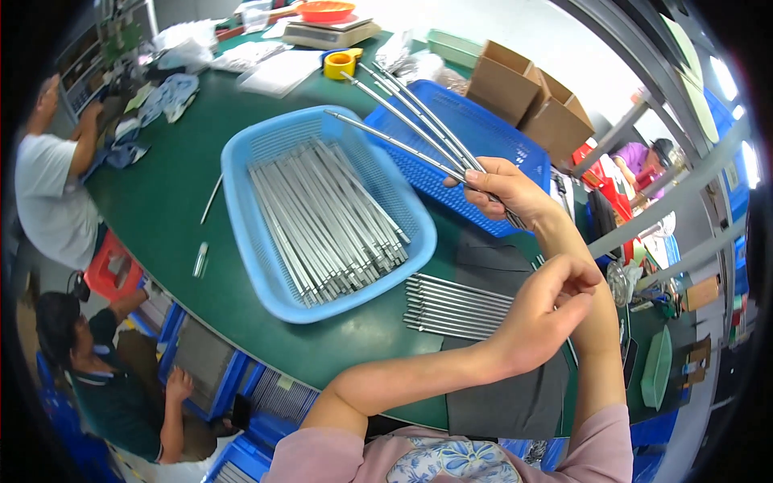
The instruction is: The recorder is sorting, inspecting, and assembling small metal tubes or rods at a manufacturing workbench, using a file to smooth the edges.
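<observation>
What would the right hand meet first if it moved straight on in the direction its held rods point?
Probably the yellow tape roll. The right hand holds thin metal rods aimed up-left over the dark blue tray toward it, though depth is unclear.

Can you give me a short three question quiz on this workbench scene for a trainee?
1. True or false: the right hand holds several long metal rods.
2. Where do most of the loose rods lie? A) light blue basket B) cardboard boxes C) orange bowl
3. What lies on the green table just under the left hand?

Key: 1 true. 2 A. 3 A neat row of metal rods partly on a dark mat.
</observation>
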A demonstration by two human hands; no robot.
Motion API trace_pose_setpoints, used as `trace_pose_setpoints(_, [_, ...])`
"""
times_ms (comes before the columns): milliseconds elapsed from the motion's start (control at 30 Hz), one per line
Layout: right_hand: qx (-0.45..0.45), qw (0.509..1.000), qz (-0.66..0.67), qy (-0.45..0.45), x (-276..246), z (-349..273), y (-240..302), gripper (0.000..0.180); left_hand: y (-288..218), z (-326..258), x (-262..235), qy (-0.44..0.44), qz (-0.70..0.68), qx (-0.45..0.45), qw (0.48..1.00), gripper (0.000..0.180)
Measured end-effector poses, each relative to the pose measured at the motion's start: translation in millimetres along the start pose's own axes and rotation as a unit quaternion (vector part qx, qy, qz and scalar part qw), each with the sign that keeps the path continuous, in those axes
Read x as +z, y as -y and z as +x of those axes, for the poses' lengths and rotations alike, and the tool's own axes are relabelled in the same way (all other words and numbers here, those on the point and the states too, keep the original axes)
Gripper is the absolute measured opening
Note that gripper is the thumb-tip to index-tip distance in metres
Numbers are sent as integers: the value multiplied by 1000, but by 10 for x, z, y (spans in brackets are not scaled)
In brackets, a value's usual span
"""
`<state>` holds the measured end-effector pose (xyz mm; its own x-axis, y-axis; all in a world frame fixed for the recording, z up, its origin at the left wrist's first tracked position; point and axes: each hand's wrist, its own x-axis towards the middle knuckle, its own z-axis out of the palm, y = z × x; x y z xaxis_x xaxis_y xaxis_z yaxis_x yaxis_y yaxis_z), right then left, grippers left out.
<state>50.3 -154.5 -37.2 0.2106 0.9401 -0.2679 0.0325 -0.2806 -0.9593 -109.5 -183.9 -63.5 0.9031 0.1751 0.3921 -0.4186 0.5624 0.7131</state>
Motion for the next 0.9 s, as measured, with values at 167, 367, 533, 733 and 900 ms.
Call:
trace_pose_setpoints(167, [43,999,-13,26,445,331,-92,25,-80,-5,13,0,6,53,999,23])
trace_pose_setpoints(367, [75,997,3,1,806,655,-191,24,-156,-19,10,1,-23,74,997,21])
trace_pose_setpoints(533, [114,992,25,-52,1072,820,-273,21,-160,10,23,1,-54,83,995,20])
trace_pose_setpoints(733, [150,986,7,-68,1281,891,-441,19,-149,39,17,-6,-65,96,993,20])
trace_pose_setpoints(900, [174,982,3,-73,1254,939,-406,22,-206,49,9,-12,-59,91,994,20])
